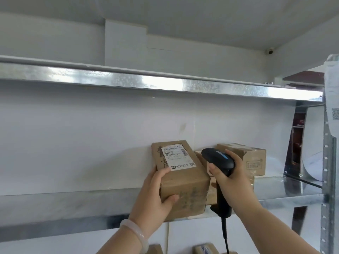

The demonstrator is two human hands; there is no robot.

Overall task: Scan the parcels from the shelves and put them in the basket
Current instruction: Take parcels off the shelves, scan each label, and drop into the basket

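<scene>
A brown cardboard parcel [185, 182] with a white shipping label on its top face is tilted up off the metal shelf [73, 204]. My left hand [156, 195] grips its left side, thumb on the front face and fingers on top by the label. My right hand [231, 178] holds a black barcode scanner [218, 160] by its handle, with the head close to the parcel's right edge and pointed toward the label. The basket is not in view.
Two more brown parcels [253, 158] stand on the same shelf behind the scanner. An upper metal shelf [165, 83] runs overhead. A perforated upright post [328, 180] stands at the right with papers hanging. Tops of other parcels [205, 249] show below. The scanner's cable hangs down.
</scene>
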